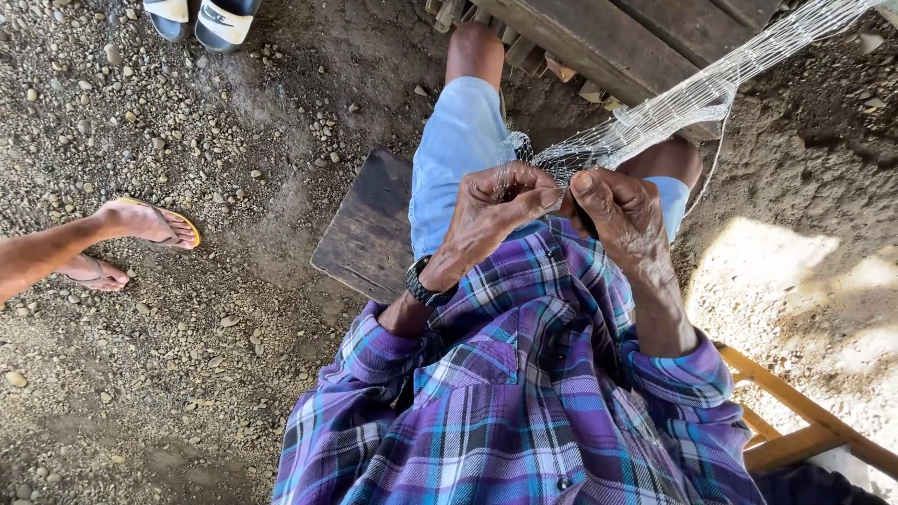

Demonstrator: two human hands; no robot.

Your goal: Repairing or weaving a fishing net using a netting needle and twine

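Observation:
A fine white fishing net [692, 93] stretches taut from the upper right down to my lap. My left hand [491, 210] pinches the bunched mesh at its near end, with strands draped over the knuckles. My right hand [622, 220] grips the same bunch just beside it, thumb pressed on the mesh. Both hands meet above my knees, over light blue shorts [458, 150] and a purple plaid shirt [524, 393]. A black wristwatch [426, 285] is on my left wrist.
I sit on a dark wooden board [369, 224] over gravelly dirt. Dark wooden planks [636, 37] lie ahead. An orange wooden frame [804, 421] stands at right. Another person's feet in yellow flip-flops [140, 224] are at left, sandals [201, 19] at top.

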